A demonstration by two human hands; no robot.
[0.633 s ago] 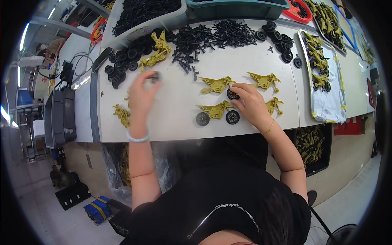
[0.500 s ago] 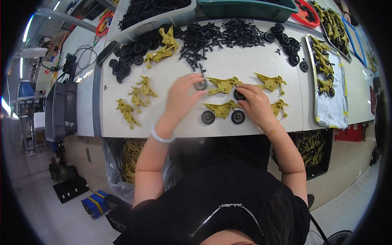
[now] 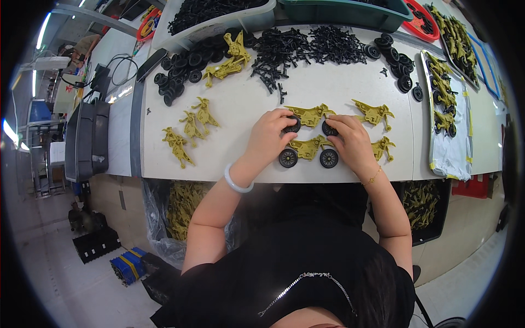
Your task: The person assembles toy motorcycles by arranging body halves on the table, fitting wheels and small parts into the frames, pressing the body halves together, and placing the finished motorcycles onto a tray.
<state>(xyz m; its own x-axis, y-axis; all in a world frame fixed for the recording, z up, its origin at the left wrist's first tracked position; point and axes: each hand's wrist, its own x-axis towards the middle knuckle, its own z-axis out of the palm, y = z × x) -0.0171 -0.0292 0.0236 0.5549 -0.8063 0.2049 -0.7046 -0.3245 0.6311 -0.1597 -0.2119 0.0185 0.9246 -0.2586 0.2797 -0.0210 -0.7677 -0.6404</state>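
Forearms point(image 3: 219, 208) are spanning the lower part of the frame, and a plastic-lined heap of yellow-green parts point(image 3: 186, 210) is showing below the counter point(image 3: 246, 104) at lower left. Near the counter's front edge, at centre, a yellow-green motorcycle body point(image 3: 307, 148) is lying with a spoked black wheel point(image 3: 288, 158) at its left end and another point(image 3: 328, 158) at its right. Just beyond it, a second motorcycle body point(image 3: 308, 116) is lying between the hands. The left hand point(image 3: 269, 135) is pinching a black wheel point(image 3: 293, 124) between thumb and curled fingers at the body's left end; the right hand point(image 3: 353, 138) is likewise gripping a wheel point(image 3: 328, 128) at its right end. The fingers are hiding whether either wheel is fitted. Two further bodies are lying to the right, and three yellow-green pieces point(image 3: 178, 146) are resting at centre left. Farther off, black wheels point(image 3: 178, 74) are forming a pile at upper left, small black parts point(image 3: 279, 52) are spreading across upper centre, and a green bin point(image 3: 350, 19) is standing behind them.
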